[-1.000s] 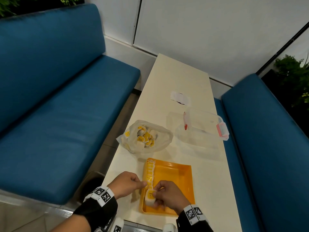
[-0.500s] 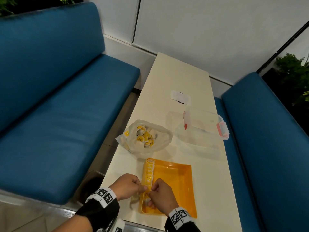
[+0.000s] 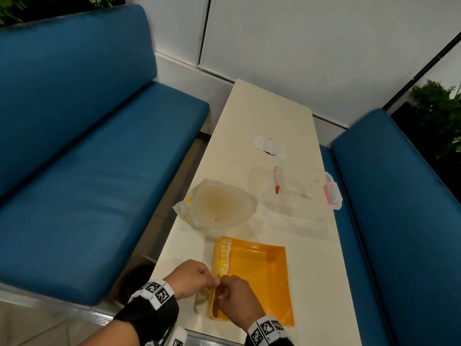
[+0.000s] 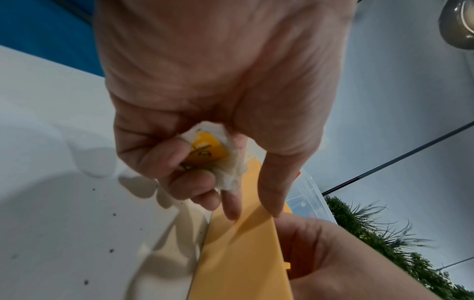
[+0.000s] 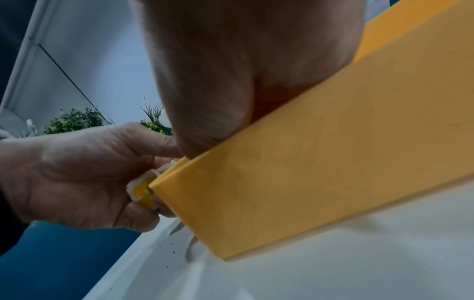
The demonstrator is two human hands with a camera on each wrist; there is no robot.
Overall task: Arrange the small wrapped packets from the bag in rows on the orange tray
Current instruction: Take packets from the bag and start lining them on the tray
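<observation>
The orange tray (image 3: 264,278) lies at the near end of the table, with a row of yellow-and-white packets (image 3: 222,255) standing along its left wall. My left hand (image 3: 192,278) rests just outside that wall, its curled fingers gripping a packet (image 4: 207,150) in the palm; that same packet (image 5: 139,189) peeks past the tray corner (image 5: 320,162). My right hand (image 3: 237,298) is inside the tray at the near left corner, fingers curled, with a white wrapper edge showing beneath them. The tray wall hides its fingertips in the right wrist view. The clear plastic bag (image 3: 219,208) sits beyond the tray.
A clear lidded box (image 3: 299,193) with pink latches stands right of the bag. A small flat wrapper (image 3: 269,146) lies farther back on the cream table (image 3: 262,111). Blue benches (image 3: 87,171) flank the table on both sides. The tray's right half is bare.
My right hand slid left inside the tray to the near end of the row, covering the packet it held. My left hand stayed beside the tray wall. The head view tilted slightly.
</observation>
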